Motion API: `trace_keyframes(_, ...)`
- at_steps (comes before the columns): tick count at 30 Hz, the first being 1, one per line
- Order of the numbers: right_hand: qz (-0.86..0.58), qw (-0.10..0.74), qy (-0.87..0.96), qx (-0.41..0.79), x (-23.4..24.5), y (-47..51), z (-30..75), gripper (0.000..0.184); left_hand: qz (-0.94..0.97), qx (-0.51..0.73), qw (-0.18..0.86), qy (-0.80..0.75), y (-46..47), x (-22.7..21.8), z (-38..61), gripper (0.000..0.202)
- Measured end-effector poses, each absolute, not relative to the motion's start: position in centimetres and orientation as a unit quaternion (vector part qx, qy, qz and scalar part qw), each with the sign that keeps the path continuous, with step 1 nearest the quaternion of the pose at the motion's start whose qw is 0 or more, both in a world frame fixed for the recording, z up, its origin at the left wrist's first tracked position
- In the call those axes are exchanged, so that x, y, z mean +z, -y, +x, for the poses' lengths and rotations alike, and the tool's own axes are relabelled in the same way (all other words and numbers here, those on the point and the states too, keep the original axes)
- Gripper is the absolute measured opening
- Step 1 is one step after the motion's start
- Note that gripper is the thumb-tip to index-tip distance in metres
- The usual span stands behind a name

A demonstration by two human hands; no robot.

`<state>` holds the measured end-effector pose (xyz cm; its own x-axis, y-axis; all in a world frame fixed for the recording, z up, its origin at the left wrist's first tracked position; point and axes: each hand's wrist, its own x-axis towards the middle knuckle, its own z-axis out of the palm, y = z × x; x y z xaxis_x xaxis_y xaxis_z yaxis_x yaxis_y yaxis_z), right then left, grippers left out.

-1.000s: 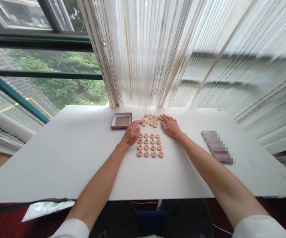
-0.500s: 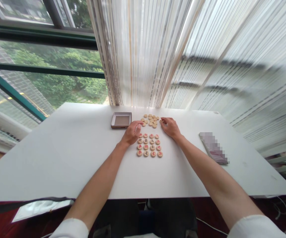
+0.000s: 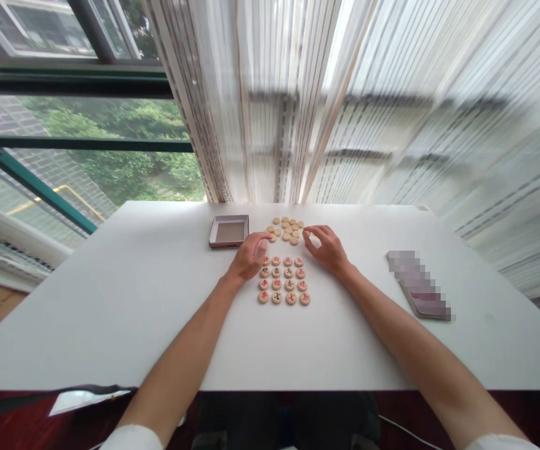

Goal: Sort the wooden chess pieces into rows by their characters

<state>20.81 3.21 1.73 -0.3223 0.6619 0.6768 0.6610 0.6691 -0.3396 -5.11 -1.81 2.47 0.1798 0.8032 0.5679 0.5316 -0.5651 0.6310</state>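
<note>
Several round wooden chess pieces [image 3: 283, 279] with red and black characters lie face up in a neat grid on the white table [image 3: 110, 300]. Behind them sits a loose pile of blank-side pieces [image 3: 287, 229]. My left hand [image 3: 250, 255] rests curled at the grid's upper left corner, its fingertips touching a piece at the pile's left edge. My right hand [image 3: 327, 248] hovers at the pile's right side, thumb and forefinger pinched on one piece.
A small open box [image 3: 229, 230] with a dark rim lies left of the pile. A flat blurred object [image 3: 417, 284] lies on the table's right side. Striped curtains hang behind the table; a window is at the left.
My right hand has lifted from lying flat by the pile to a pinch on one piece. The left hand has stayed put. The camera view shifted slightly.
</note>
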Motion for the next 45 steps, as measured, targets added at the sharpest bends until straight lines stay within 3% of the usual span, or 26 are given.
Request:
trace_keyframes(5,-0.363,0.494,0.787,0.069,2.2,-0.5,19.6,0.023,0.780,0.446,0.089,-0.430,2.7,3.4,-4.0,0.023)
trace_keyframes(11,-0.360,0.525,0.761,0.126,3.1,2.3,18.7,0.019,0.822,0.412,0.033,-0.391,4.6,4.9,-2.8,0.023)
trace_keyframes(25,-0.286,0.523,0.771,0.224,3.8,4.5,17.6,0.019,0.857,0.388,0.002,-0.340,5.8,5.9,-2.3,0.024)
trace_keyframes(34,-0.316,0.461,0.785,0.267,5.2,6.3,19.1,0.012,0.848,0.409,0.010,-0.336,6.4,6.1,-1.7,0.014)
trace_keyframes(45,-0.350,0.485,0.738,0.311,4.0,6.9,19.8,0.010,0.867,0.372,0.044,-0.330,7.1,5.8,-0.6,0.023)
